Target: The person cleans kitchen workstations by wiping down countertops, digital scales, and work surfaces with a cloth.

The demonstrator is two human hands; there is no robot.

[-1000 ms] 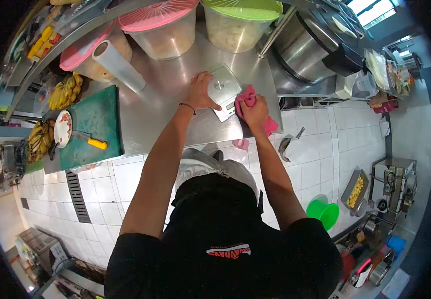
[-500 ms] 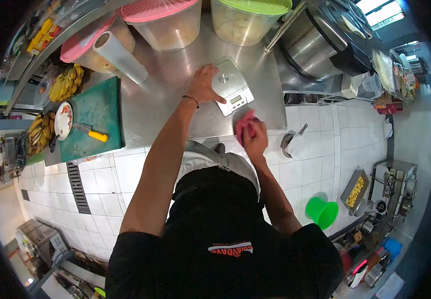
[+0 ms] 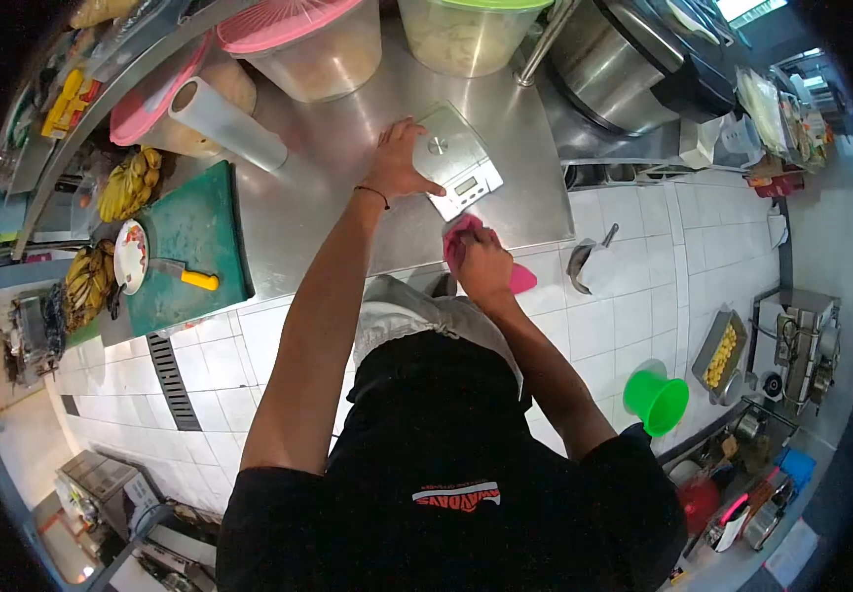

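Note:
A silver kitchen scale (image 3: pixel 458 158) with a small display lies tilted on the steel counter (image 3: pixel 323 222). My left hand (image 3: pixel 399 166) rests along the scale's left side, fingers spread, with the thumb near the display end. Just below the scale, by the counter's front edge, my right hand (image 3: pixel 483 261) is closed round a pink cloth (image 3: pixel 458 237). Part of the pink cloth is hidden under the fingers.
A green cutting board (image 3: pixel 189 247) holds a yellow-handled knife (image 3: pixel 197 279) and a white plate (image 3: pixel 131 259). Behind are a plastic roll (image 3: pixel 229 125), lidded tubs (image 3: pixel 313 59) and bananas (image 3: pixel 130 185). A large steel pot (image 3: pixel 609 74) stands right.
My right hand has moved with the pink cloth from the scale's right side to below it, at the counter edge. My left hand has stayed at the scale.

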